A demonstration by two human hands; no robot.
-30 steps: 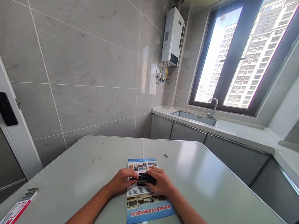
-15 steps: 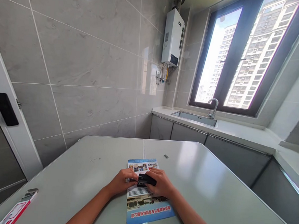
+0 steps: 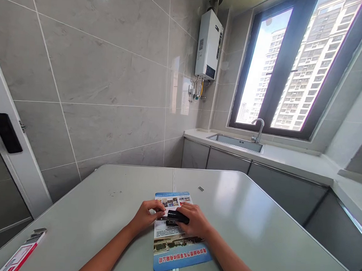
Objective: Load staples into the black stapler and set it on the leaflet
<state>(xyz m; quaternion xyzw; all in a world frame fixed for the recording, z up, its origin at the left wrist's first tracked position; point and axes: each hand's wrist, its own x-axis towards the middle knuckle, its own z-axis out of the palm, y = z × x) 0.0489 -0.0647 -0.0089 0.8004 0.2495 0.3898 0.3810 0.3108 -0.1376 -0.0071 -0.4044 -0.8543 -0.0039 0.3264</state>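
A small black stapler [image 3: 177, 216] lies across the middle of a printed blue-and-white leaflet [image 3: 181, 256]. My right hand [image 3: 195, 219] is closed over its right end, fingers wrapped round the body. At the other end, my left hand [image 3: 148, 215] pinches with thumb and forefinger at a thin, dark metal piece sticking out of the stapler. How far that piece reaches inside is hidden. Beyond the leaflet, to the right, a short strip of staples [image 3: 201, 188] rests on the table.
The pale folding table [image 3: 116, 238] has a seam down its middle. Tiny dark specks [image 3: 116, 193] mark its left half. A red-and-white package [image 3: 23, 252] lies at the near left edge. Past the table are a counter with a sink [image 3: 235, 143] and, at left, a door handle [image 3: 6, 133].
My left hand has drawn slightly left, away from the stapler, and more of the thin metal piece shows between them. My right hand and the leaflet have stayed in place.
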